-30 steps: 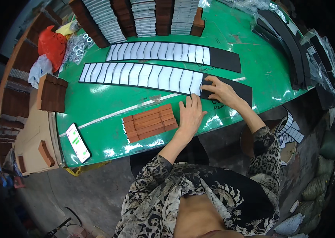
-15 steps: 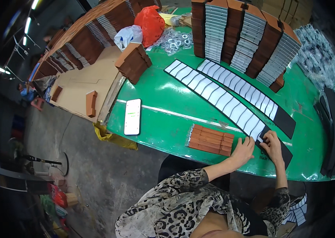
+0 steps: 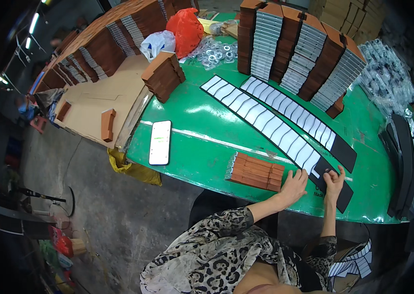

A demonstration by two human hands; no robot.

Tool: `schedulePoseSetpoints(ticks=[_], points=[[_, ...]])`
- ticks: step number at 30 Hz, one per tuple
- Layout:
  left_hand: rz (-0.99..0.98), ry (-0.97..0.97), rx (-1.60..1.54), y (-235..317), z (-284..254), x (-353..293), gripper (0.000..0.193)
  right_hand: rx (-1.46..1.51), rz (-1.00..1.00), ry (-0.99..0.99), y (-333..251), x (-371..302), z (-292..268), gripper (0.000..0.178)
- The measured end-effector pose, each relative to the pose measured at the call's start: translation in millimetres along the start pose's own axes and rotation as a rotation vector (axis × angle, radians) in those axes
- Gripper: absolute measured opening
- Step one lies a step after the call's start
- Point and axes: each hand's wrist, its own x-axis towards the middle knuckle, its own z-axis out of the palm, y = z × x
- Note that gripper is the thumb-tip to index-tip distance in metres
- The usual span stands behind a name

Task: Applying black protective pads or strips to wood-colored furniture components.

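Note:
A long curved black strip [image 3: 260, 122] with white panels and wavy black lines lies slantwise before me. My left hand [image 3: 294, 188] is at its near edge, fingers slightly bent and apart, the tips touching it where the white panels end. Over the strip's plain black end, my right hand [image 3: 333, 183] is closed in a pinch; what it holds, if anything, is too small to name. A small white tab [image 3: 316, 173] shows between the hands. A second, similar strip [image 3: 295, 109] lies just beyond. Left of my left hand rests a bundle of reddish-brown pieces [image 3: 256, 171].
A lit phone [image 3: 160, 143] lies on the green tabletop [image 3: 197, 161]. Tall stacks of brown and grey pieces [image 3: 290, 49] stand at the back. Bagged metal rings [image 3: 212, 53] and a red bag [image 3: 185, 33] lie far left of them. Clear-wrapped parts [image 3: 388, 73] pile up at right.
My right hand has turned and lifted a little from the strip's black end, and the white tab now shows. My left hand stays at the edge. The whole view has shifted slightly.

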Motion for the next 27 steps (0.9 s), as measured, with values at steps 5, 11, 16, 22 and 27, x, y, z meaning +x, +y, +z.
schedulePoseSetpoints(ticks=[5, 11, 16, 22, 27], points=[[0.010, 0.143, -0.348, -2.6, -11.4, -15.3, 0.055, 0.364, 0.173, 0.038, -25.9, -31.8, 6.8, 0.037], [-0.175, 0.138, -1.215, 12.0, -69.6, -56.4, 0.037, 0.029, 0.068, -0.144, -42.7, -90.4, 20.7, 0.030], [-0.099, 0.366, -1.119, -11.8, -90.0, -65.2, 0.022, -0.166, 0.145, -0.149, -55.2, -106.8, 50.6, 0.035], [0.584, 0.351, -0.821, -38.4, -70.5, -73.7, 0.023, 0.401, 0.264, 0.007, 1.2, -115.0, 67.1, 0.033], [0.467, 0.529, -0.400, -77.5, -112.6, -129.1, 0.025, 0.381, 0.269, -0.020, -3.0, -130.7, 66.0, 0.032]])
